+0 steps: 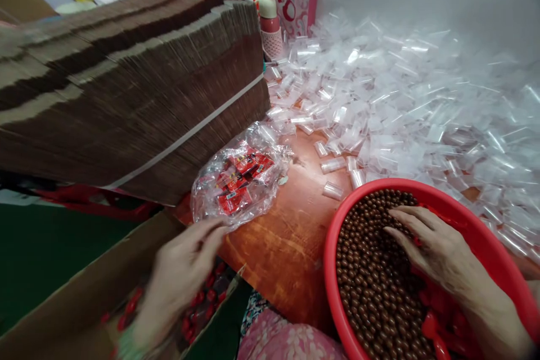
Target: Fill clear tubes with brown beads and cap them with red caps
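My right hand (439, 247) reaches into a red plastic basin (333, 242). Its fingers are curved and slightly apart, at the surface of many small, shiny brown balls (375, 270), and I see nothing held in them. Red plastic pieces (442, 309) lie in the basin under and beside that wrist. Smeared by motion, my left hand (181, 275) hangs over a cardboard box (97, 281) that contains small red-topped items (206, 298). Its fingertips are near the lower edge of a clear plastic bag (270, 197) with red printed packets (238, 180) in it; whether they touch it, I cannot tell.
A large strapped stack of flat brown cardboard (169, 101) stands at left on the orange-brown table (291, 247). Clear plastic tubes (405, 101) are heaped across the back and right. Behind them are a pink bottle (270, 31) and a pink patterned bag (295, 5).
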Demonstrator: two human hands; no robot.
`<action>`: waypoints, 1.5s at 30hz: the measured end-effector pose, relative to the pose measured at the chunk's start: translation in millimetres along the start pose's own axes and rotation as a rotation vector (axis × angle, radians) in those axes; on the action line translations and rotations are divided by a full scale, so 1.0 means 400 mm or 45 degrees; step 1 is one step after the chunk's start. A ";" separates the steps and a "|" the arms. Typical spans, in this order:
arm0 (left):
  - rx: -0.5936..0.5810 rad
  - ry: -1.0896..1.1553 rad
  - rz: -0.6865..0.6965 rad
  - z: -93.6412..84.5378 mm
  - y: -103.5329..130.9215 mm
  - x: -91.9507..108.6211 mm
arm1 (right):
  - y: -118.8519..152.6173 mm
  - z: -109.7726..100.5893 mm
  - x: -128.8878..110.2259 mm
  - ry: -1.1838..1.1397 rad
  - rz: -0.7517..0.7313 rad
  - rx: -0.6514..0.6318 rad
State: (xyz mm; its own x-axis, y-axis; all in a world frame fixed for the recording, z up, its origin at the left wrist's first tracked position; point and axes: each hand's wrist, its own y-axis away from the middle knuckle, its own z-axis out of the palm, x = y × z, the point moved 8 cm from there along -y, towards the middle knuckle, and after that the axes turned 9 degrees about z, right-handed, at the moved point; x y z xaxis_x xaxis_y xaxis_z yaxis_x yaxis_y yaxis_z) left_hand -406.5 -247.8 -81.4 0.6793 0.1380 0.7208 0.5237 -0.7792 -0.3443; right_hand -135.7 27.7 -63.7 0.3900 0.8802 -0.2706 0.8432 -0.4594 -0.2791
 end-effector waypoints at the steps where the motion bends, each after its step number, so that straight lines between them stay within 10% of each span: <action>1: -0.052 -0.089 0.071 0.075 -0.043 0.027 | 0.001 0.007 0.001 0.014 -0.002 -0.011; 6: -0.415 -0.098 0.417 0.468 -0.220 0.086 | 0.005 0.053 -0.013 0.045 -0.005 -0.114; 11: -0.463 -0.028 0.470 0.631 -0.258 0.031 | 0.006 0.088 -0.049 0.071 -0.019 -0.188; 22: -0.175 0.165 0.136 0.477 -0.216 -0.035 | -0.010 0.023 -0.082 -0.252 0.024 -0.210; 29: -0.168 0.657 0.054 0.385 -0.177 0.109 | -0.014 -0.009 -0.098 -0.490 0.057 -0.118; 36: -0.344 0.386 0.421 0.398 -0.154 0.297 | -0.019 -0.037 -0.133 -0.368 -0.041 -0.116; 45: -0.571 0.344 0.436 0.470 -0.119 0.316 | 0.009 0.024 -0.135 -0.027 -0.126 -0.327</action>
State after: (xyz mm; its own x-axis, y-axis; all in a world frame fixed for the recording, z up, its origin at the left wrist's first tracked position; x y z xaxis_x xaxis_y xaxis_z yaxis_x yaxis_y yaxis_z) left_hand -249.1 -78.4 -87.1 0.5858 -0.2784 0.7612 -0.0071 -0.9409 -0.3386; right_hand -157.4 -22.5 -59.1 0.2956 0.9153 -0.2735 0.9440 -0.3237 -0.0632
